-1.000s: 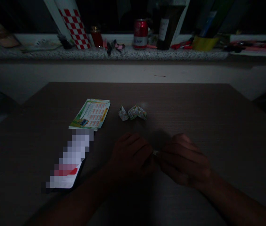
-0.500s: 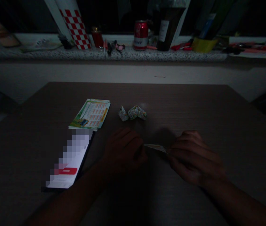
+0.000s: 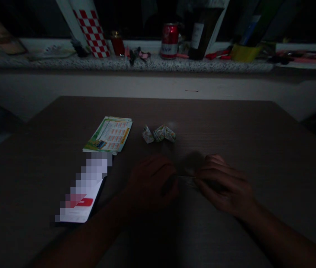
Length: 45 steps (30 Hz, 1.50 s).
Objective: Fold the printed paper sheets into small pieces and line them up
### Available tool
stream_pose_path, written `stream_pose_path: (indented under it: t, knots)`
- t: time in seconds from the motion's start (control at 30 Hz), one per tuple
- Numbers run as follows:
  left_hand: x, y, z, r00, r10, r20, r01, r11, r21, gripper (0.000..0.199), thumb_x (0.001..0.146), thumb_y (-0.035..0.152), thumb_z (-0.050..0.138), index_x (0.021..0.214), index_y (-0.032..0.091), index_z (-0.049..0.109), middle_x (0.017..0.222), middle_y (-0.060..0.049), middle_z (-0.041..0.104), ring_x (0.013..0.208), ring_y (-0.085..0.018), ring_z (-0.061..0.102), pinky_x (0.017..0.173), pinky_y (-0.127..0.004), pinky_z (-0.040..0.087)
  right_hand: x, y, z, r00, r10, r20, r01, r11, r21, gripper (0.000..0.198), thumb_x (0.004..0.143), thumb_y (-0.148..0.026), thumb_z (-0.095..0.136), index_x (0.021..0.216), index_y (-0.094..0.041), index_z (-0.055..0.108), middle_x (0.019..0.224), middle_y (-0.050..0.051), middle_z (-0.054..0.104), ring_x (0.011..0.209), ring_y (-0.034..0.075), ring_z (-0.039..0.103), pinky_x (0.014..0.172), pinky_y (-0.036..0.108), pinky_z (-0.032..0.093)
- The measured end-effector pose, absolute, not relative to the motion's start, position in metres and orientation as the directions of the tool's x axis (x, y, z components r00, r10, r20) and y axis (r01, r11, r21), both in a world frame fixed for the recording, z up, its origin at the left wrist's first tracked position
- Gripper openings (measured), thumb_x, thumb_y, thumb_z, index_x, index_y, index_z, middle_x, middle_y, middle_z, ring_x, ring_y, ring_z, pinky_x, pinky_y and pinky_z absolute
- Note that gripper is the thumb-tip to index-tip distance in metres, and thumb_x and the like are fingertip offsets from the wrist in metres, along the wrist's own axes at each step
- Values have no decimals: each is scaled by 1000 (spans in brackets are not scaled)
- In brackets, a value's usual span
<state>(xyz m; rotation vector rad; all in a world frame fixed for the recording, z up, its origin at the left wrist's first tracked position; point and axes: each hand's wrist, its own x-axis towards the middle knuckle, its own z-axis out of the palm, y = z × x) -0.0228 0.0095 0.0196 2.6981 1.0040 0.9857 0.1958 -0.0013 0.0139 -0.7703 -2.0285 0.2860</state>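
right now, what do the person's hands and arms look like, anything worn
The left hand and right hand are bare, without gloves. The left forearm and right forearm show no sleeve, watch or bracelet. Too dark to make out rings or small markings.

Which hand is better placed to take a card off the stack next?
Left hand, likely: it's nearer the card stack; the right hand sits farther off. Both appear to be holding the paper, though.

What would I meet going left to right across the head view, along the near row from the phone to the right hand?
Phone, left hand, thin paper piece seen nearly edge-on, right hand.
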Motion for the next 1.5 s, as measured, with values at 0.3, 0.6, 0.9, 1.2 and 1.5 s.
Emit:
stream_pose_path:
  t: [0.3, 0.6, 0.9, 1.2, 1.5]
  knots:
    - [-22, 13, 18, 549, 633, 546, 614, -748, 252, 9, 81, 16, 54, 73, 17, 59, 71, -2, 62, 67, -15, 57, 64, -28, 45, 196, -4, 16, -360, 592, 721, 416, 794, -444, 22, 75, -3, 65, 90, -20, 64, 72, 3, 69, 66, 18, 63, 67, 37, 49]
    - [-39, 25, 21, 370, 810, 454, 802, -526, 285, 8, 77, 19, 57, 69, 17, 56, 68, -1, 59, 63, -15, 55, 57, -27, 41, 206, 4, 5, -265, 796, 544, 511, 594, -621, 7, 83, -14, 62, 81, -21, 64, 68, 0, 65, 63, 15, 60, 65, 33, 47]
    - [-26, 11, 17, 725, 647, 236, 549, -749, 371, 22, 84, 21, 57, 105, 15, 60, 102, -8, 62, 96, -22, 55, 88, -38, 45, 198, 22, -15, -417, 826, 378, 606, 563, -561, 17, 87, -23, 63, 104, -21, 66, 102, 7, 70, 96, 21, 62, 85, 38, 46]
    - [-26, 13, 11, 793, 606, 69, 523, -734, 434, 33, 83, 34, 62, 113, 21, 59, 112, -6, 60, 104, -23, 53, 94, -39, 40, 213, 10, -2, -680, 687, 255, 480, 680, -554, 28, 76, -30, 75, 103, -24, 68, 101, 3, 70, 102, 22, 60, 94, 41, 40]
    - [-31, 16, 12, 785, 616, 65, 521, -714, 468, 21, 81, 24, 66, 102, 20, 65, 109, -3, 62, 104, -19, 53, 96, -35, 37, 213, 12, -7, -690, 689, 221, 497, 673, -548, 24, 77, -29, 74, 100, -27, 70, 103, 2, 70, 103, 21, 59, 94, 40, 38]
